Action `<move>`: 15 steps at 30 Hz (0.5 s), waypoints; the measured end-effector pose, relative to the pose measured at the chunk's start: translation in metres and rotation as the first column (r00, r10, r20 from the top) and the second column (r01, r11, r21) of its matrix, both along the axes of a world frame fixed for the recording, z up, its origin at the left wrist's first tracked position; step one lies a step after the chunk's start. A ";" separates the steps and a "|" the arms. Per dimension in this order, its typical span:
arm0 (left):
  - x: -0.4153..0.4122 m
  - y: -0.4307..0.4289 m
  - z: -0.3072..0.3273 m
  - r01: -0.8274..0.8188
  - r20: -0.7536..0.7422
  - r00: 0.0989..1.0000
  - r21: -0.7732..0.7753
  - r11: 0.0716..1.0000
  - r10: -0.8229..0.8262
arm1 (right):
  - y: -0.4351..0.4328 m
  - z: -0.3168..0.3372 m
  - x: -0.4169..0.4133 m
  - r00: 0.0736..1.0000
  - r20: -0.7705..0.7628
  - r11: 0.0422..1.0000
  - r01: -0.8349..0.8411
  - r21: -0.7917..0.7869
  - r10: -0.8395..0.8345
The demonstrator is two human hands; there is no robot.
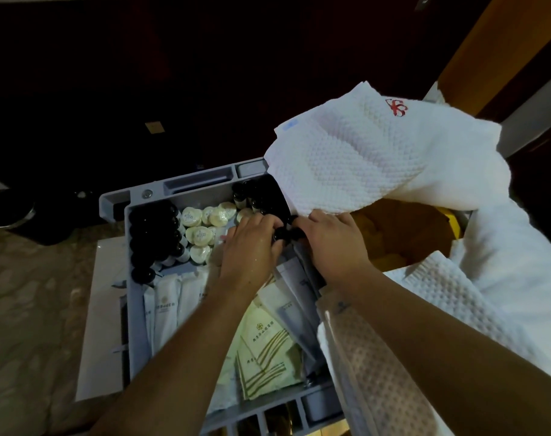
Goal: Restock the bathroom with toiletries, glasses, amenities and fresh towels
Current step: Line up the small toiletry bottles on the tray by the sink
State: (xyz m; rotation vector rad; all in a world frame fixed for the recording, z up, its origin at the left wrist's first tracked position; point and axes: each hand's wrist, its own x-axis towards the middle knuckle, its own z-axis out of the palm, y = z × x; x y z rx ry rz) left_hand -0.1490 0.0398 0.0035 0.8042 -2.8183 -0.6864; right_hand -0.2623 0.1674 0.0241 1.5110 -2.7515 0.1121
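A grey cart tray (148, 196) holds black-capped toiletry bottles (153, 234), round wrapped soaps (198, 234), white sachets (165, 306) and pale green packets (264, 344). Both my hands reach into the middle of the tray. My left hand (249, 247) curls over small black bottle caps (282, 234) and my right hand (330, 240) meets it from the right, fingers on the same cluster of bottles. A white waffle towel with a red logo (377, 152) is heaped over the tray's far right. Another white towel (371, 372) lies under my right forearm.
More white towels (503, 278) fill the right side beside a brown cardboard box (403, 237). Marbled floor (32, 309) lies to the left, with a dark round bin (10, 212) at the far left. A wooden door frame (494, 42) stands at the top right.
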 end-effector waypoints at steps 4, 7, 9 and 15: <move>0.002 -0.004 0.011 -0.063 -0.108 0.992 0.053 0.997 0.069 | 0.011 0.017 0.003 0.999 0.038 0.990 0.014 -0.142 -0.009; 0.012 0.004 0.033 -0.083 -0.236 0.963 0.198 0.977 0.130 | 0.028 0.035 0.008 0.987 0.162 0.961 0.057 -0.271 -0.013; 0.023 0.016 0.051 -0.085 -0.310 0.932 0.320 0.944 0.189 | 0.043 0.048 0.015 0.946 0.323 0.914 0.128 -0.384 0.003; 0.067 0.074 0.094 -0.102 -0.368 0.882 0.461 0.882 0.295 | 0.104 0.075 0.054 0.811 0.582 0.782 0.323 -0.533 0.061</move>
